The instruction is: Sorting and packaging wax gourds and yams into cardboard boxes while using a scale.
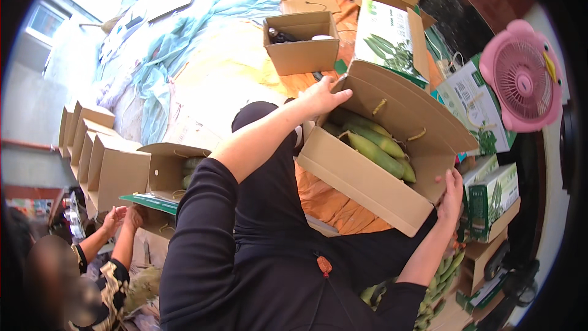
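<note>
An open cardboard box point(367, 190) sits tilted in front of me, its lid flap point(416, 101) raised at the back with two twisted cord handles. Inside lie several long, pale-green fruits point(373, 147) that look like slender melons or radishes. At the box's far left corner, my left hand point(323, 97) grips the edge where the lid meets the side, its thumb over the cardboard. My right hand point(451, 199) holds the near right side, fingertips at the rim. Part of its grip is hidden behind the cardboard.
Another person's hands point(125, 217) work at a box on the left, beside a row of open boxes point(116, 162). A smaller open box point(303, 46) stands ahead. Printed boxes point(389, 37) and a pink fan point(523, 83) are right; loose green produce point(444, 282) lies lower right.
</note>
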`<control>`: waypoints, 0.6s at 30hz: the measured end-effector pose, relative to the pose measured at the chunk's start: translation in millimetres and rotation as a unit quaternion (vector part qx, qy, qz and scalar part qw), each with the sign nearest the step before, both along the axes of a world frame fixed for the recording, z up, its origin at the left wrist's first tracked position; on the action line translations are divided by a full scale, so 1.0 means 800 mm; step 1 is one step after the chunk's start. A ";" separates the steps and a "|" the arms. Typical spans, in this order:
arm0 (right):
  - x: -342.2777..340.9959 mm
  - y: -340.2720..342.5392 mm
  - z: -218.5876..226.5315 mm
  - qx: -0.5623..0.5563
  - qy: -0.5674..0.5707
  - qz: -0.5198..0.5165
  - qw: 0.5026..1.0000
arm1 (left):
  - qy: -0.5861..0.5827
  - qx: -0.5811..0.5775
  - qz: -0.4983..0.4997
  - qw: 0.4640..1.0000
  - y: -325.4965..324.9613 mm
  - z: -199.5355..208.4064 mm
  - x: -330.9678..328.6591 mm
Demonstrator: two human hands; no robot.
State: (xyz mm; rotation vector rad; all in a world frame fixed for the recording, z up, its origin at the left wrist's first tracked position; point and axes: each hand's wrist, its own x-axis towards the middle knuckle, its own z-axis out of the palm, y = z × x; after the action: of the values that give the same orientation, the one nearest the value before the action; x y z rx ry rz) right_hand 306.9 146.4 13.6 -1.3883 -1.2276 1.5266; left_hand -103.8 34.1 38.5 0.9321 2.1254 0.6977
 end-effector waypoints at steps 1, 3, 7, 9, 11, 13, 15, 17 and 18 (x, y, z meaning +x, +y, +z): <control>0.005 0.002 0.001 0.027 0.016 0.008 0.999 | 0.037 0.022 0.007 0.999 -0.004 0.000 -0.001; -0.008 -0.003 0.038 0.037 0.016 -0.002 0.999 | -0.030 0.052 0.017 0.998 -0.011 0.008 -0.013; -0.050 -0.005 0.118 0.077 0.013 0.024 0.997 | -0.136 0.141 0.065 0.978 -0.028 0.040 -0.045; -0.057 0.011 0.147 0.084 -0.001 0.054 0.995 | -0.169 0.196 0.093 0.961 -0.039 0.064 -0.063; -0.079 0.021 0.179 0.107 0.012 0.125 0.986 | -0.142 0.235 0.088 0.958 -0.046 0.080 -0.093; -0.115 0.018 0.204 0.122 0.028 0.141 0.982 | -0.121 0.246 0.087 0.958 -0.057 0.098 -0.129; -0.150 0.022 0.220 0.149 0.041 0.159 0.975 | -0.107 0.242 0.115 0.958 -0.080 0.129 -0.149; -0.190 0.013 0.234 0.145 0.042 0.192 0.970 | -0.070 0.248 0.111 0.960 -0.107 0.146 -0.193; -0.211 0.005 0.239 0.144 0.040 0.215 0.965 | -0.054 0.233 0.126 0.963 -0.118 0.158 -0.207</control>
State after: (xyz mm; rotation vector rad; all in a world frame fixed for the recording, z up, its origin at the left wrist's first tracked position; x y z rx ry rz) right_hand 137.9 150.6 205.1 -0.8996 -1.7000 1.5855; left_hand -269.3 -60.6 165.1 0.8398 2.0377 1.3901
